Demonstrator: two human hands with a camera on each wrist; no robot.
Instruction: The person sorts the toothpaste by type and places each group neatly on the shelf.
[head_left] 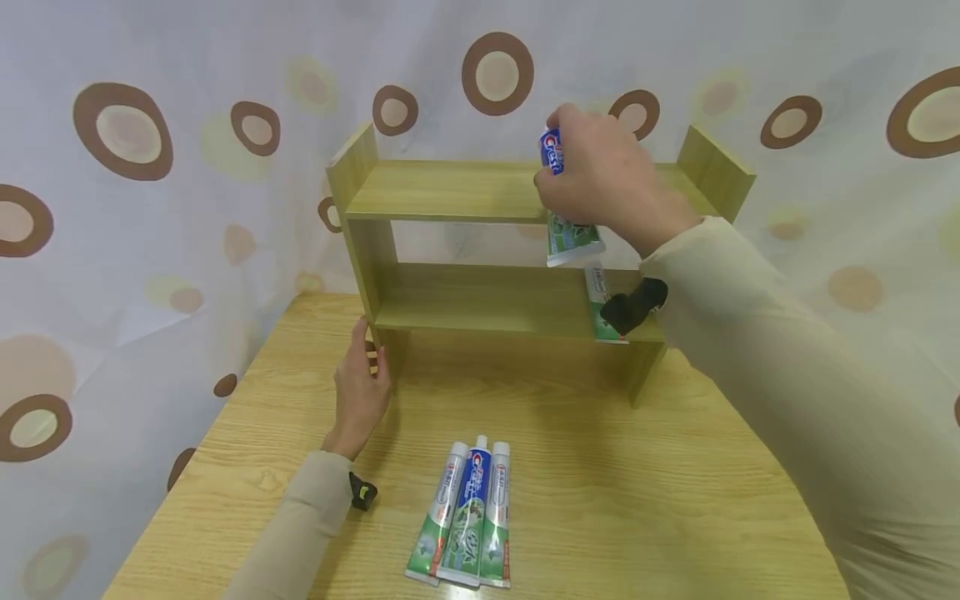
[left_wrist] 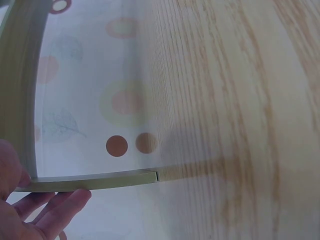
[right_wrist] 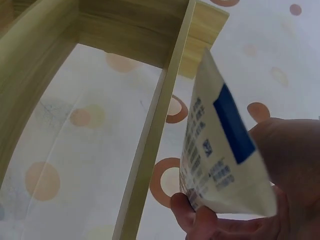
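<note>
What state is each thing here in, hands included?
Raised tube: held, crimped end down
Right hand: gripping raised tube
Shelf unit: standing upright
Left hand: holding the shelf unit's side
Lower-shelf tube: lying, partly hidden
Left table tube: lying, capped
Middle table tube: lying, capped
Right table tube: lying, capped

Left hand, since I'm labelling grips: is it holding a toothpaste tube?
No, the left hand grips the wooden side panel between thumb and fingers.

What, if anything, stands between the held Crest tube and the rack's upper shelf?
Nothing visible: in the head view, no object separates the Crest toothpaste tube in the right hand from the upper shelf, though the hand hides part of that shelf.
</note>
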